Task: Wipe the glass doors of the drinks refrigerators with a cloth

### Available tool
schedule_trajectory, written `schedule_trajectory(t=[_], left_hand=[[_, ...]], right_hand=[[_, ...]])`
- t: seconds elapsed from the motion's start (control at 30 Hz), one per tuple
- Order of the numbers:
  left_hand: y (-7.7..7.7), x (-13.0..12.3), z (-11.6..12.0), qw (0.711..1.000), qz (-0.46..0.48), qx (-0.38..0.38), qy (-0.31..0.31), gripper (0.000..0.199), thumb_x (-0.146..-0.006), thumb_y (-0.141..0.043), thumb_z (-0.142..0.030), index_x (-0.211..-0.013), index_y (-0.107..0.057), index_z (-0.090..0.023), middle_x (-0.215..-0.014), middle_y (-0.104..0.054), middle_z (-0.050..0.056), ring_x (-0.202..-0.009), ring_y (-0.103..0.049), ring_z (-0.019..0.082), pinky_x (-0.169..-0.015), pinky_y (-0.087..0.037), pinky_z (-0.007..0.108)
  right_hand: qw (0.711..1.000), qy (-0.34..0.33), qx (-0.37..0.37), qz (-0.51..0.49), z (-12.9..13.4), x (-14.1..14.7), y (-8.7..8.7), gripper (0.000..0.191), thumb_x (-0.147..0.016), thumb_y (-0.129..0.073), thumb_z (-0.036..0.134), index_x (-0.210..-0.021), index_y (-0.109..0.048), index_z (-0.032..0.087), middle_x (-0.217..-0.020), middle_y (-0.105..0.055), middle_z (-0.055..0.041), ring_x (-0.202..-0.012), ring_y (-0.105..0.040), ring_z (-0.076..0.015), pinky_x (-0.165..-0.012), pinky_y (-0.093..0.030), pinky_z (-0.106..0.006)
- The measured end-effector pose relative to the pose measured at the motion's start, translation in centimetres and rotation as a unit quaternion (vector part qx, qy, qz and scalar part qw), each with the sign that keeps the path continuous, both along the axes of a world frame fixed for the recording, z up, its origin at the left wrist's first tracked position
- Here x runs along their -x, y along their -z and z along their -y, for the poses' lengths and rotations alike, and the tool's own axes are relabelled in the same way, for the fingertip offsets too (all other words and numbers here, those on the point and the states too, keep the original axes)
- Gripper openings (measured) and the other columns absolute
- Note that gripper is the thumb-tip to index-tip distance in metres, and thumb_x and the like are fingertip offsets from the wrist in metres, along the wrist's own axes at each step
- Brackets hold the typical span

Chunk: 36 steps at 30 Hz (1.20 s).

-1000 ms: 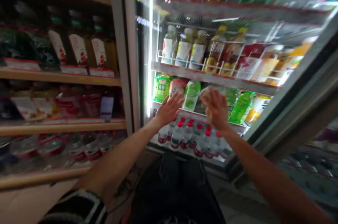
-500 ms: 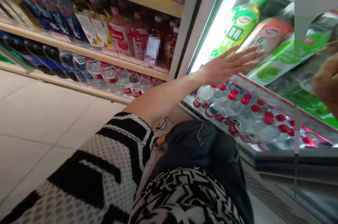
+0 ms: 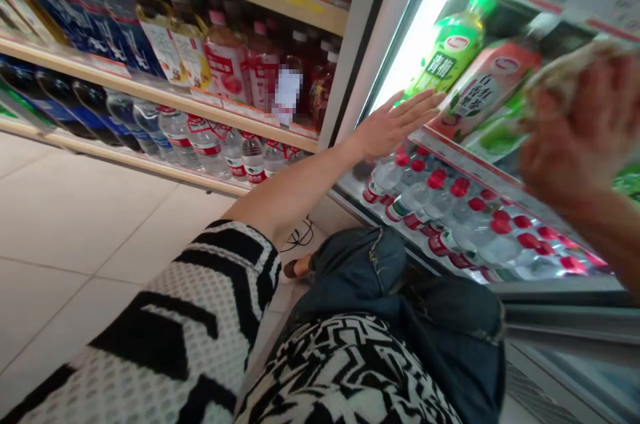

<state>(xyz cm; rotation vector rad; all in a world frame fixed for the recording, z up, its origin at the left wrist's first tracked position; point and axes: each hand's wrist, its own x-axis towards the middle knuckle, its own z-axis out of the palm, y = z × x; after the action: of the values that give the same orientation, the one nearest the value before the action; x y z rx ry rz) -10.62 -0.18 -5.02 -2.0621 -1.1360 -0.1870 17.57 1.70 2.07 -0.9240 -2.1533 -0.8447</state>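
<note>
My left hand (image 3: 400, 119) reaches into the lit fridge, palm down, fingers stretched out, holding nothing. It is beside the lower end of a green-capped bottle (image 3: 447, 54) and a pink-labelled bottle (image 3: 493, 81), over the fridge shelf's front edge (image 3: 465, 161). On the right my right hand (image 3: 580, 124), blurred, is raised before the shelf with a pale cloth (image 3: 560, 71) against its fingers. Part of a green-and-white bottle (image 3: 500, 134) shows between the hands.
Below the fridge shelf stand several red-capped water bottles (image 3: 450, 231). At the left, a wooden shelf (image 3: 165, 94) carries several drink bottles. The tiled floor (image 3: 100, 211) and my bent knees (image 3: 360, 264) are below.
My right hand has moved left and further into view, and the cloth now shows clearly. My left hand has shifted left and slightly down, away from the pink-labelled bottle.
</note>
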Motion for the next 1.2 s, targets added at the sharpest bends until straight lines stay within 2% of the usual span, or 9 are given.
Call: schedule_trajectory(t=[0.1, 0.3, 0.47, 0.53, 0.73, 0.93, 1.0, 1.13, 1.2], left_hand=[[0.5, 0.4, 1.1, 0.993, 0.114, 0.000, 0.007, 0.062, -0.082, -0.026, -0.013, -0.142, -0.014, -0.006, -0.152, -0.013, 0.013, -0.137, 0.007, 0.019, -0.105, -0.013, 0.050], [1.8, 0.9, 0.8, 0.973, 0.228, -0.010, 0.018, 0.063, -0.081, -0.045, -0.017, -0.140, -0.025, -0.010, -0.149, -0.024, 0.015, -0.141, -0.007, 0.020, -0.113, -0.012, 0.047], [1.9, 0.6, 1.0, 0.965, 0.259, -0.028, 0.012, 0.059, -0.082, -0.045, -0.018, -0.139, -0.028, -0.012, -0.147, -0.030, 0.016, -0.140, -0.016, 0.023, -0.111, -0.022, 0.048], [1.9, 0.3, 1.3, 0.962, 0.272, -0.034, 0.006, 0.061, -0.082, -0.046, -0.018, -0.140, -0.027, -0.012, -0.146, -0.031, 0.016, -0.139, -0.019, 0.024, -0.110, -0.024, 0.049], [2.3, -1.2, 1.0, 0.949, 0.303, -0.087, 0.001, 0.065, -0.082, -0.046, -0.019, -0.143, -0.023, -0.014, -0.146, -0.029, 0.017, -0.139, -0.019, 0.027, -0.110, -0.024, 0.051], [1.1, -7.0, 1.5, 0.962, 0.253, -0.085, 0.065, 0.054, -0.085, -0.046, -0.026, -0.138, -0.035, -0.018, -0.145, -0.034, 0.013, -0.138, -0.021, 0.024, -0.112, -0.020, 0.049], [0.5, -9.4, 1.5, 0.962, 0.246, -0.086, 0.084, 0.054, -0.085, -0.048, -0.029, -0.137, -0.037, -0.018, -0.145, -0.034, 0.012, -0.138, -0.021, 0.024, -0.113, -0.019, 0.048], [0.3, -13.0, 1.2, 0.955, 0.269, -0.095, 0.083, 0.058, -0.084, -0.051, -0.035, -0.138, -0.036, -0.018, -0.147, -0.030, 0.012, -0.140, -0.013, 0.028, -0.112, -0.019, 0.050], [0.6, -13.9, 1.0, 0.951, 0.287, -0.097, 0.065, 0.060, -0.084, -0.052, -0.037, -0.138, -0.035, -0.019, -0.147, -0.029, 0.013, -0.140, -0.009, 0.029, -0.112, -0.019, 0.053]], right_hand=[[0.979, -0.095, 0.038, 0.175, 0.1, 0.9, 1.6, 0.043, -0.089, -0.036, 0.030, -0.128, -0.050, 0.022, -0.143, -0.040, -0.0072, -0.138, -0.024, -0.0218, -0.108, -0.017, -0.051], [0.991, -0.059, -0.119, 0.015, -0.7, 0.8, -0.5, 0.049, -0.084, -0.048, 0.022, -0.133, -0.045, 0.021, -0.150, -0.027, -0.0093, -0.141, -0.016, -0.0261, -0.110, -0.014, -0.053], [0.971, -0.101, -0.100, 0.192, 1.0, 1.1, 4.0, 0.047, -0.082, -0.049, 0.014, -0.128, -0.050, 0.024, -0.142, -0.043, -0.0042, -0.137, -0.027, -0.0192, -0.112, -0.022, -0.043], [0.960, -0.110, -0.101, 0.235, 1.1, 0.7, 4.4, 0.047, -0.082, -0.048, 0.012, -0.128, -0.050, 0.024, -0.140, -0.046, -0.0019, -0.135, -0.031, -0.0166, -0.113, -0.019, -0.040], [0.988, 0.033, -0.154, -0.003, 0.9, -2.9, -0.7, 0.051, -0.083, -0.048, 0.016, -0.133, -0.044, 0.024, -0.144, -0.040, -0.0090, -0.139, -0.022, -0.0232, -0.112, -0.015, -0.049], [0.988, -0.004, -0.113, 0.103, 2.7, -4.8, 4.8, 0.045, -0.084, -0.046, 0.014, -0.126, -0.052, 0.026, -0.134, -0.052, -0.0037, -0.135, -0.032, -0.0185, -0.114, -0.017, -0.042], [0.990, 0.015, -0.113, 0.079, 2.7, -6.0, 4.9, 0.045, -0.084, -0.046, 0.015, -0.126, -0.051, 0.027, -0.136, -0.050, -0.0045, -0.135, -0.031, -0.0194, -0.114, -0.016, -0.044], [0.976, 0.091, -0.165, -0.107, 2.6, -9.2, 3.2, 0.051, -0.082, -0.047, 0.016, -0.132, -0.046, 0.023, -0.149, -0.030, -0.0106, -0.139, -0.024, -0.0281, -0.110, -0.022, -0.051], [0.971, 0.103, -0.170, -0.135, 3.3, -10.7, 4.5, 0.055, -0.082, -0.047, 0.014, -0.136, -0.042, 0.024, -0.152, -0.022, -0.0102, -0.138, -0.023, -0.0300, -0.108, -0.028, -0.051]])
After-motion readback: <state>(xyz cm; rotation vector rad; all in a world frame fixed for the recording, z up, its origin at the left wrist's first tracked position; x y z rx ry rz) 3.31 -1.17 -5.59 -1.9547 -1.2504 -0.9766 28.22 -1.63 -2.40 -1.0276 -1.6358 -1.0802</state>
